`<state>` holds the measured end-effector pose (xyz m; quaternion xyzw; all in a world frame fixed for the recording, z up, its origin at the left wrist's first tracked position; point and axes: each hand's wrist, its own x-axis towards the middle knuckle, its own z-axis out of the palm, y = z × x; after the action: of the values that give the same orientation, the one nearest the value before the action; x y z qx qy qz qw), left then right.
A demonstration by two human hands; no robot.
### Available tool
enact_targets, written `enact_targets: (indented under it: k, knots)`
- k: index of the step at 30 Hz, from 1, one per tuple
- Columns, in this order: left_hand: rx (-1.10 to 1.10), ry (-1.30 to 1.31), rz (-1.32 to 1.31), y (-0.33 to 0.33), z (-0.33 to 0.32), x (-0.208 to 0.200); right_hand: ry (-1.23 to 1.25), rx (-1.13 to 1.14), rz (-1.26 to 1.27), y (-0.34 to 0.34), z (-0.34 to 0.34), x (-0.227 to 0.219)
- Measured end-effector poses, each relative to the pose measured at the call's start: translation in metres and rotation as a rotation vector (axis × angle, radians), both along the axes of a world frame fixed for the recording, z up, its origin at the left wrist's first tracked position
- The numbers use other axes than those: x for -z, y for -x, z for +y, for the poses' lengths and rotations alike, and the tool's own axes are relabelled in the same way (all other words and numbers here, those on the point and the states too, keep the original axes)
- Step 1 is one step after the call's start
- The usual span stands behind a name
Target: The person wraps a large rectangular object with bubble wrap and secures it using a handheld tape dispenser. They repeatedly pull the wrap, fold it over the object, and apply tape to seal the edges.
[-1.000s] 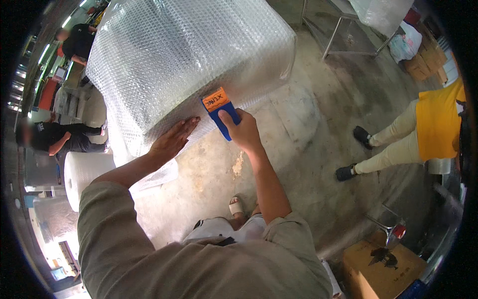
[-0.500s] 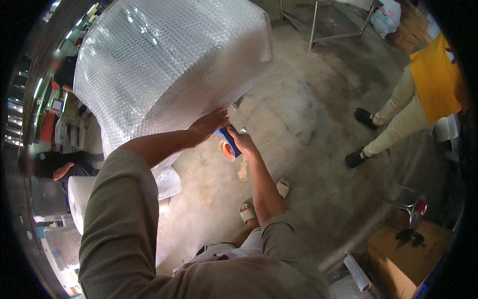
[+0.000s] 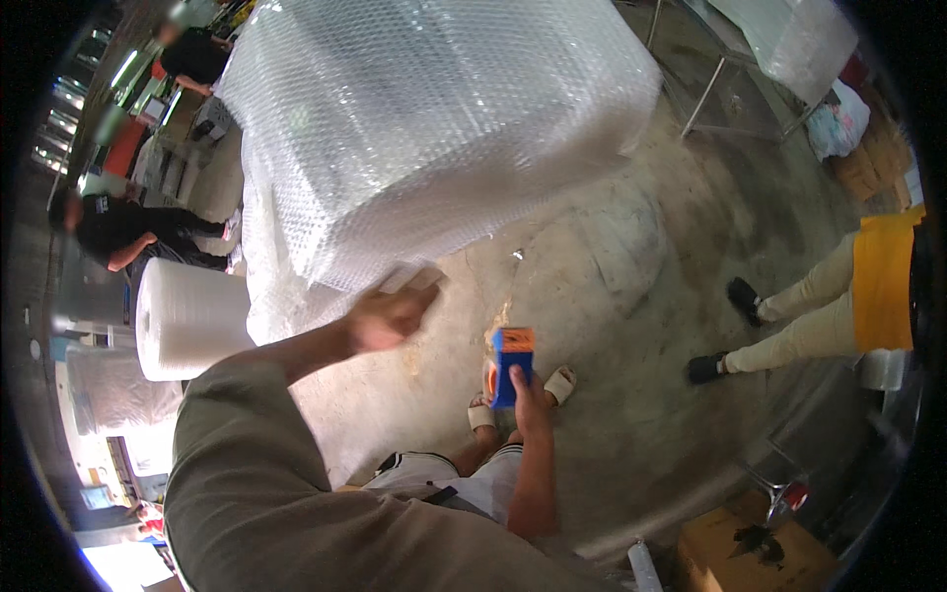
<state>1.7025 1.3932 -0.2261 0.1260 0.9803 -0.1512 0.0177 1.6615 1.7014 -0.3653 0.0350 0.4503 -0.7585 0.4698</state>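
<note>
A large bulky load covered in bubble wrap (image 3: 444,128) stands in front of me, its shape hidden under the wrap. By its lower near corner is my left hand (image 3: 385,318), curled closed and smeared by motion. A pale, shiny strip or flap shows at its fingers; I cannot make out whether it is tape or wrap. My right hand (image 3: 530,400) grips a blue tape dispenser (image 3: 505,370) with an orange front end, held low above my feet and apart from the wrap. Part of an orange-cored tape roll shows at the dispenser's left side.
A thick roll of bubble wrap (image 3: 197,318) stands at the left, near a person in black (image 3: 118,232). Someone in yellow (image 3: 883,281) stands at right. A metal-legged table (image 3: 705,99) is far right; a cardboard box (image 3: 760,553) sits near right.
My right hand has drawn the dispenser down toward me, away from the wrap. The hands have parted, and my left hand has come lower. The view has shifted.
</note>
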Motion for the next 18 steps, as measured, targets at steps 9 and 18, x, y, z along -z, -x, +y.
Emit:
enact_targets:
  k: [9,18]
  knots:
    - [-0.024,0.736,0.059,-0.095,-0.093,0.039,0.041,-0.208,0.644,0.059,-0.193,-0.146]
    - [-0.185,0.251,-0.235,-0.088,-0.047,-0.008,-0.444,-0.348,0.680,0.051,-0.186,-0.003]
